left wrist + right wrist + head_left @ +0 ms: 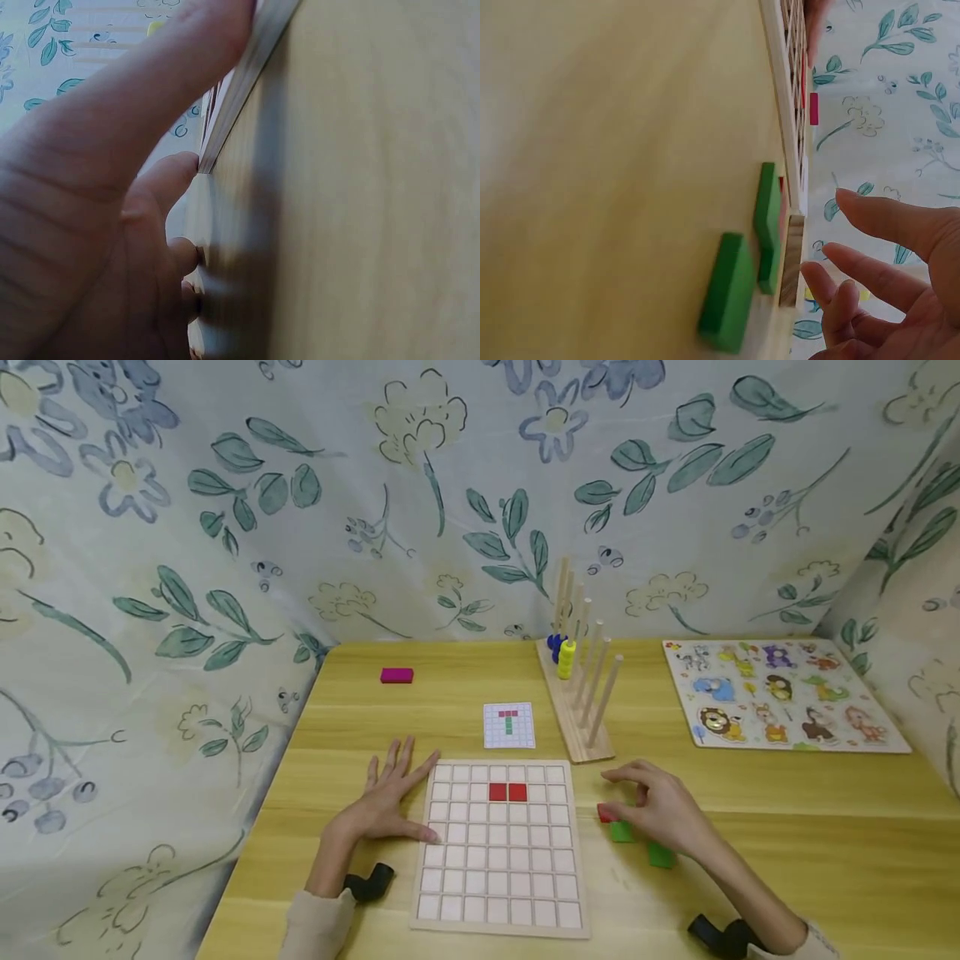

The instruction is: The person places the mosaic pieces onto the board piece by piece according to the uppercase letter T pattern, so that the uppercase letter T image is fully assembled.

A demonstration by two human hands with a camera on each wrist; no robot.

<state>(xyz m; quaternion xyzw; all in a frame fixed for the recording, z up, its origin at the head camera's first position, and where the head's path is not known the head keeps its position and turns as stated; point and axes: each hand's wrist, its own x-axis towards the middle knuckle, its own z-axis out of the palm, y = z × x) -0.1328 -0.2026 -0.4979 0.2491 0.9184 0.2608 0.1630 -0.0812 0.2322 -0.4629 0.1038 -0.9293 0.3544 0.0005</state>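
A wooden grid board [581,893] lies in the middle of the table, with two red tiles [498,792] side by side in its second row from the far edge. My left hand [384,802] lies with fingers spread at the board's left side, thumb on its edge. To the right of the board, my right hand [666,806] hovers over a loose red tile [603,813]. Its thumb and fingers stand apart with nothing between them in the right wrist view. Green tiles [726,292] lie beside that red one, partly hidden under the hand in the head view.
Beyond the board lies a pattern card [491,739] showing a red and green T. A pegged wooden stand [588,747] with blue and yellow beads is to its right. An animal puzzle [802,739] lies at the far right, a magenta block [397,676] at the far left.
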